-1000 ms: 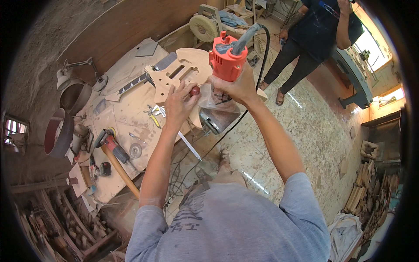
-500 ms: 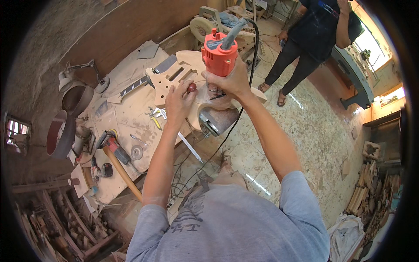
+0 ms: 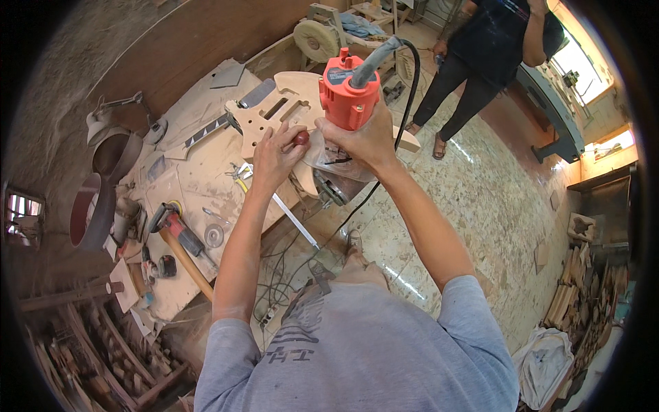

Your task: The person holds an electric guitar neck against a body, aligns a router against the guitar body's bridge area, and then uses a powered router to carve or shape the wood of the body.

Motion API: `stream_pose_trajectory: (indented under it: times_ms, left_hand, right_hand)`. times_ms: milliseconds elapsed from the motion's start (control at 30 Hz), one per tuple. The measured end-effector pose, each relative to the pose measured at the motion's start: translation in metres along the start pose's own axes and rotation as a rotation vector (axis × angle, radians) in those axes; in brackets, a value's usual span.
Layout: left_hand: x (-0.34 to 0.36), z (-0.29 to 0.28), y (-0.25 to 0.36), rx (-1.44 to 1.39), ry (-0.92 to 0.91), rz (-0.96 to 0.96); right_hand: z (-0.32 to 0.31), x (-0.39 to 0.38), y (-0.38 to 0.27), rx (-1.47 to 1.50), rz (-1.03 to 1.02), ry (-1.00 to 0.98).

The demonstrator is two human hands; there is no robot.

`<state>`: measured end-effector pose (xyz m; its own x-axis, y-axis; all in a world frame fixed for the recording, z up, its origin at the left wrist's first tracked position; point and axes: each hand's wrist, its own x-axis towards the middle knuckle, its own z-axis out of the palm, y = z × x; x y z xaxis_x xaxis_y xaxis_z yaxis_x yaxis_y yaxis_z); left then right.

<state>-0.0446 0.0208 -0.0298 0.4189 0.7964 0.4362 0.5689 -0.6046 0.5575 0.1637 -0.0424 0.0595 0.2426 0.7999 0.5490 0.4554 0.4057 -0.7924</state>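
A red-orange handheld router stands on a pale wooden guitar body that has pockets and holes cut in it. My right hand is closed around the router's lower housing. At the router's left side, my left hand has its fingers closed on a round dark red knob. A clear base shows between my hands; the cutter cannot be made out. A thick grey sleeve and black cable rise from the router's top. Left of the body lies a dark fretboard with pale inlays.
The dusty bench carries yellow-handled pliers, a caliper, an angle grinder and a lamp. Cables hang at its edge. Another person stands at the far right. Wood offcuts pile up right.
The router has shifted slightly right and down, with my right hand still around it. My left hand stays on the knob. The bench and body appear slightly further left.
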Motion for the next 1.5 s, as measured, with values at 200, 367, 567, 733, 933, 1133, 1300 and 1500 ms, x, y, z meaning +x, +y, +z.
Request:
stream_pose_trajectory:
  times_ms: [200, 367, 567, 733, 933, 1133, 1300, 1500]
  left_hand:
    - [0.0, 0.007, -0.001, -0.031, 0.071, -0.048]
    - [0.001, 0.001, 0.016, -0.02, 0.088, -0.198]
    - [0.001, 0.007, 0.007, -0.032, 0.167, -0.158]
    - [0.002, 0.006, 0.006, -0.019, 0.132, -0.195]
    - [0.001, 0.002, 0.015, -0.035, 0.14, -0.137]
    - [0.0, -0.002, 0.011, -0.042, 0.092, -0.152]
    - [0.001, 0.006, -0.001, -0.063, 0.146, -0.116]
    - [0.002, 0.005, -0.004, -0.05, 0.111, -0.159]
  right_hand:
    - [0.001, 0.014, 0.019, -0.015, -0.109, -0.006]
    - [0.002, 0.027, 0.02, 0.012, -0.1, -0.076]
    - [0.004, 0.039, 0.029, 0.073, -0.11, -0.147]
    - [0.002, 0.042, 0.025, 0.127, -0.1, -0.173]
    - [0.004, 0.035, 0.03, 0.104, -0.073, -0.137]
    - [0.006, 0.026, 0.03, 0.06, -0.031, -0.109]
    - [0.012, 0.035, 0.032, 0.036, -0.134, -0.092]
    - [0.012, 0.04, 0.032, 0.088, -0.108, -0.128]
